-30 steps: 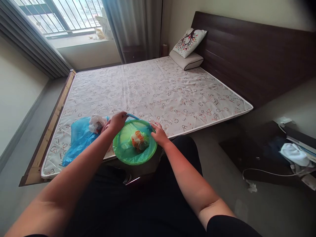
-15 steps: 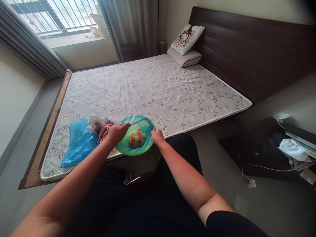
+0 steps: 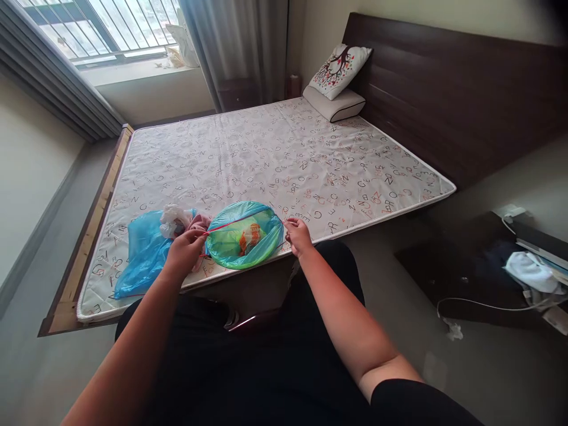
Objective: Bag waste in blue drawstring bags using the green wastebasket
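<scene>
In the head view a round green bin (image 3: 248,264), lined with a thin blue garbage bag (image 3: 226,244), stands at the mattress edge in front of me. Orange and white crumpled waste (image 3: 251,238) lies inside it. A red drawstring (image 3: 239,220) runs taut across the bin's mouth. My left hand (image 3: 185,251) is closed, pinching the drawstring at the left rim. My right hand (image 3: 298,235) pinches at the right rim; the drawstring reaches its fingertips. Left of the bin are a pink cloth (image 3: 198,223), a crumpled white plastic bag (image 3: 172,220) and another blue bag (image 3: 144,254).
The letter-patterned mattress (image 3: 248,154) spreads ahead, with a pillow (image 3: 339,71) by the dark headboard (image 3: 444,89). A wooden bed frame rail (image 3: 84,242) borders it on the left. At right, a dark cabinet (image 3: 452,272) carries a white cloth (image 3: 532,271), and a cable (image 3: 483,305) hangs down.
The red drawstring now stretches across the bin's mouth. My left hand has moved left and slightly down, and my right hand has shifted a little right and up. The bin sits slightly higher.
</scene>
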### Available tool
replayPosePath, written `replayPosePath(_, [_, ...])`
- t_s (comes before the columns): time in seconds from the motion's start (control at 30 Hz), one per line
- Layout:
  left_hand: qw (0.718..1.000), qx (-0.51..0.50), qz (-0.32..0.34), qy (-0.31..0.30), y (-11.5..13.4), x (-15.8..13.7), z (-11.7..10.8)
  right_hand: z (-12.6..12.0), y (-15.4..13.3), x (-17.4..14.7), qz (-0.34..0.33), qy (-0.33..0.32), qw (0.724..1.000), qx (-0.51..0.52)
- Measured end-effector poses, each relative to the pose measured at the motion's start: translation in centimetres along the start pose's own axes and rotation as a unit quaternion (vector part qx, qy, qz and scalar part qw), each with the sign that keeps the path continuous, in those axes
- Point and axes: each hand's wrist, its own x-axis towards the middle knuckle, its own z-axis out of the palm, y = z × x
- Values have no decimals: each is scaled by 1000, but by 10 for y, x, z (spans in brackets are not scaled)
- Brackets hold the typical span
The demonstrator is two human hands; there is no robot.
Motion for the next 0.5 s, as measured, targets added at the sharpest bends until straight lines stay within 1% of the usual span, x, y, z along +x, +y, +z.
replayPosePath(0.03, [997, -76, -27, 6, 2, -1, -3, 0, -10, -1, 0, -4, 1000, 11])
replayPosePath(0.07, [987, -152, -52, 16, 5, -1, -4, 0, -21, -3, 0, -11, 1000, 27])
replayPosePath(0.13, [956, -275, -89, 42, 14, 0, -5, 5, -45, -9, -6, -46, 996, 80])
replayPosePath(0.2, [931, -345, -102, 61, 25, 4, -6, 12, -67, -17, -16, -92, 986, 136])
replayPosePath(0.27, [915, -387, -99, 59, 36, 8, -10, 20, -87, -26, -30, -128, 979, 158])
replayPosePath(0.3, [907, -407, -96, 58, 41, 11, -13, 24, -95, -30, -39, -142, 978, 147])
replayPosePath(0.37, [889, -444, -90, 64, 48, 14, -20, 27, -110, -37, -59, -163, 981, 88])
replayPosePath(0.43, [874, -474, -81, 67, 53, 15, -29, 26, -121, -42, -64, -184, 981, -14])
replayPosePath(0.5, [867, -488, -76, 63, 56, 14, -37, 20, -129, -45, -49, -208, 968, -130])
